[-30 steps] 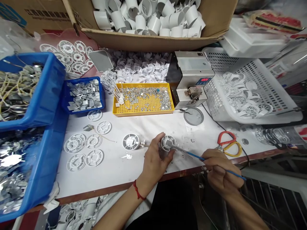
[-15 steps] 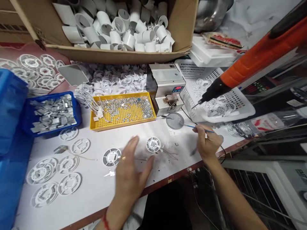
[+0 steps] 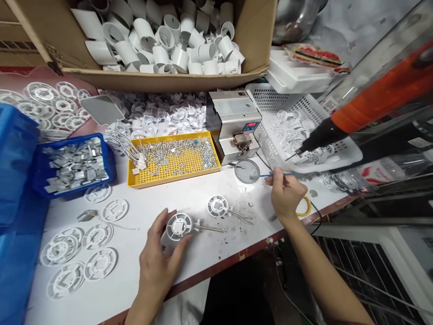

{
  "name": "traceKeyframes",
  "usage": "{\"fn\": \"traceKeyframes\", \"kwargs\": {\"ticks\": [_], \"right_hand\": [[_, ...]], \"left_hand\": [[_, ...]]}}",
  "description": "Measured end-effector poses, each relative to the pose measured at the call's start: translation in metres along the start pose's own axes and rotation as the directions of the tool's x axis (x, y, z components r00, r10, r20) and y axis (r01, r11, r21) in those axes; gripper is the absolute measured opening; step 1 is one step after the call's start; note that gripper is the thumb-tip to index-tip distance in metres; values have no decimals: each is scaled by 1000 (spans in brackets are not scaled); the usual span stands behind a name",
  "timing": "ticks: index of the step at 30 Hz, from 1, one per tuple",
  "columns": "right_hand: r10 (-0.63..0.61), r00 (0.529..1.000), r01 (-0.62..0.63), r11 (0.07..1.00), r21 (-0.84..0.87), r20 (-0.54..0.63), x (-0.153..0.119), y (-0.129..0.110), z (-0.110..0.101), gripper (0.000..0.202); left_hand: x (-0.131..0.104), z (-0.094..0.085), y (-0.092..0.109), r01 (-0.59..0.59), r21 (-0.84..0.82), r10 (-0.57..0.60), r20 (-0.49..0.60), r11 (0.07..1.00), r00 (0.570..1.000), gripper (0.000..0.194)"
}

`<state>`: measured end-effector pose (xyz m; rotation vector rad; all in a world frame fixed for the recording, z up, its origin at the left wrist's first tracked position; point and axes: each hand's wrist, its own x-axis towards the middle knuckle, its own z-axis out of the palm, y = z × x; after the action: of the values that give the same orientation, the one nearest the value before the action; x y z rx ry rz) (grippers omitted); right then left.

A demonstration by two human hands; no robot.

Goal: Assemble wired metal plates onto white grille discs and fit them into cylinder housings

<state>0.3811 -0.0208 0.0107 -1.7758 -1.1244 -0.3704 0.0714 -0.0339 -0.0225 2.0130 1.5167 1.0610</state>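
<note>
My left hand (image 3: 162, 259) has its thumb and fingers round the rim of a white spoked plastic disc (image 3: 179, 226) with a square metal piece in its middle and wires trailing right. A second such disc (image 3: 218, 206), also wired, lies just beyond it to the right. Between the fingertips of my right hand (image 3: 287, 194) is a thin blue stick (image 3: 278, 175). Its far end reaches into a shallow round dish (image 3: 246, 171) of grey material; the tip itself is hard to make out.
An orange screwdriver (image 3: 382, 95) hangs at right, over a white basket (image 3: 345, 151). A yellow tray (image 3: 176, 178) of small metal parts adjoins a metal machine (image 3: 233, 113). Several loose discs (image 3: 100, 264) and a blue bin (image 3: 76, 189) occupy the left. A cardboard box (image 3: 158, 79) stands behind.
My left hand has moved left and closed round a disc with wires. The stick stays in my right hand at the dish. The hanging screwdriver has swung right.
</note>
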Motion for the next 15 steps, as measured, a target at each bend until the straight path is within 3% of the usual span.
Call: {"fn": "traceKeyframes", "kwargs": {"ticks": [8, 15], "right_hand": [[138, 989, -142, 985, 98, 52, 5, -15, 23, 43], [151, 987, -148, 987, 55, -55, 3, 1, 6, 43]], "left_hand": [[-2, 8, 3, -38, 2, 38, -44, 999, 998, 69], [-3, 12, 6, -24, -26, 21, -104, 999, 994, 69]]}}
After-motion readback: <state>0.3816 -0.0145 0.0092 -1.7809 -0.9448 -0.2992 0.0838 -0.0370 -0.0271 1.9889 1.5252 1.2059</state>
